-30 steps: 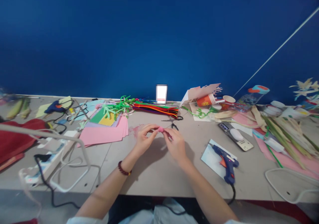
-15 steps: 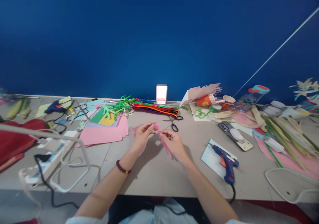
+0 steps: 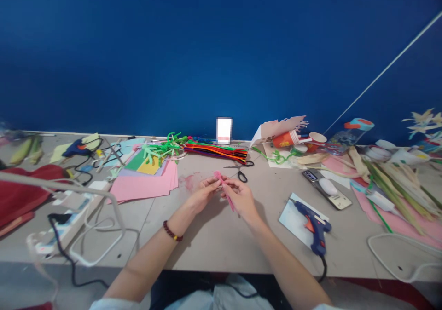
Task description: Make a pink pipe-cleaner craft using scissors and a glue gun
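Note:
Close together over the middle of the table, both hands hold pink pipe cleaners with a curled knot at the top and loose ends hanging down to the right. My left hand pinches them just under the knot, fingertips closed. The stems below are in the closed fingers of my right hand; part of them is hidden. Black-handled scissors lie just beyond my right hand. Behind them is a bundle of multicoloured pipe cleaners.
Pink paper sheets and green pipe-cleaner shapes are at left, near a white power strip. On the right are a blue glue gun, a phone, paper cups and dried husks. A blue wall stands behind.
My left hand has moved down and right, from the curled knot to just below it, nearer my right hand. My right hand keeps its hold on the stems.

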`<state>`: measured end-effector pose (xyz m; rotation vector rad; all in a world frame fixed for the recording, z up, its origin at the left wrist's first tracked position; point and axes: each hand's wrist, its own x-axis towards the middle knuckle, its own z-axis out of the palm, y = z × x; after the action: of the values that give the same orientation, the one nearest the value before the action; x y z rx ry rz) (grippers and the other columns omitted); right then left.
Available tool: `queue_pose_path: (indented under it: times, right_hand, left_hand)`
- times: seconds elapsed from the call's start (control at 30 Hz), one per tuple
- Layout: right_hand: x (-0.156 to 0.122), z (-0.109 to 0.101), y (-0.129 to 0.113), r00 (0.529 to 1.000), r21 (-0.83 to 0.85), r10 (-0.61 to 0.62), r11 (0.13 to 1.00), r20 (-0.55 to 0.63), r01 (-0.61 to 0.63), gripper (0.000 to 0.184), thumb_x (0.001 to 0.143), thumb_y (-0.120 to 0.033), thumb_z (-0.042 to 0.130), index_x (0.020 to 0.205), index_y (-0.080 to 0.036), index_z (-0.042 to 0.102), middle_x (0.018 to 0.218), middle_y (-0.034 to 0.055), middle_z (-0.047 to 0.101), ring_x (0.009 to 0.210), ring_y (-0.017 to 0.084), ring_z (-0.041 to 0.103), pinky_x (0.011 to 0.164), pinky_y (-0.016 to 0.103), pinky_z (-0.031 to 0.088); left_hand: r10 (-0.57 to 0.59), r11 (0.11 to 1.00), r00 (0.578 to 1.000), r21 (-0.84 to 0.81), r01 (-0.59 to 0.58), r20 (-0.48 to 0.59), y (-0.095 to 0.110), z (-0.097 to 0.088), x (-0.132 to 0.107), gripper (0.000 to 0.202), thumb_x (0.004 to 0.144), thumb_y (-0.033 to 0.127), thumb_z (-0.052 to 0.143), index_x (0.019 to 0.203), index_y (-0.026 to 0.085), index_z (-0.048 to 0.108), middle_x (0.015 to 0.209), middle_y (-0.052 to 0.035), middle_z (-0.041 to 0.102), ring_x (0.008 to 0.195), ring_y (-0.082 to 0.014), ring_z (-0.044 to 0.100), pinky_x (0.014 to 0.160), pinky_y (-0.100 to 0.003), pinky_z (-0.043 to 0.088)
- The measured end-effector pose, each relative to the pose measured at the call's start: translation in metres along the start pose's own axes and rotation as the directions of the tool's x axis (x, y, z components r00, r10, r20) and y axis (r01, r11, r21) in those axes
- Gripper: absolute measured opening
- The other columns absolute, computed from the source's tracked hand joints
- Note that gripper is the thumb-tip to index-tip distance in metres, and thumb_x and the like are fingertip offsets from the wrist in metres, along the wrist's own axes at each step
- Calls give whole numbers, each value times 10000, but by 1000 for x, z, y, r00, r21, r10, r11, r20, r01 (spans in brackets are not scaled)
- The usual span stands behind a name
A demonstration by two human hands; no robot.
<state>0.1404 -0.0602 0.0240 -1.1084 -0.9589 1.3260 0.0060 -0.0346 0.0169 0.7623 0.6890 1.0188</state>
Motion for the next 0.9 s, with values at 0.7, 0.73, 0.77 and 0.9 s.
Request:
queue_pose_path:
  times: [0.7, 0.73, 0.77, 0.9]
  right_hand:
    - [-9, 7, 0, 907, 26, 241, 964, 347, -266, 464, 678, -638, 594, 745, -179, 593, 481, -58, 549, 413, 95, 551, 454, 223, 486]
    - [-9, 7, 1, 905, 41, 239, 962, 352, -270, 461, 678, -638, 596, 742, -182, 579, 474, -65, 536, 413, 94, 547, 458, 223, 489]
    - [-9, 8, 2, 908, 54, 237, 961, 347, -272, 458, 678, -638, 599, 735, -185, 562, 469, -70, 527, 412, 92, 543, 458, 221, 489]
    - [-8, 9, 3, 925, 73, 236, 961, 297, -268, 482, 664, -665, 594, 700, -193, 499, 493, -68, 537, 390, 87, 522, 414, 210, 461]
  left_hand:
    - [13, 999, 998, -37, -16, -66, 2, 3, -5, 230, 620, 309, 795, 686, 126, 672, 596, 5, 601, 470, -55, 496, 500, -180, 435]
    - [-6, 999, 998, -32, 4, -56, 2, 3, -5, 244, 637, 337, 780, 716, 134, 670, 540, 17, 573, 442, -68, 500, 463, -188, 430]
    - [-30, 999, 999, -24, 29, -40, 1, 4, -6, 264, 654, 366, 762, 759, 142, 670, 496, 28, 548, 413, -85, 506, 421, -196, 419]
    - [-90, 996, 996, 19, 90, 28, -3, 5, -8, 333, 716, 406, 696, 927, 152, 648, 465, 35, 553, 316, -120, 495, 324, -222, 390]
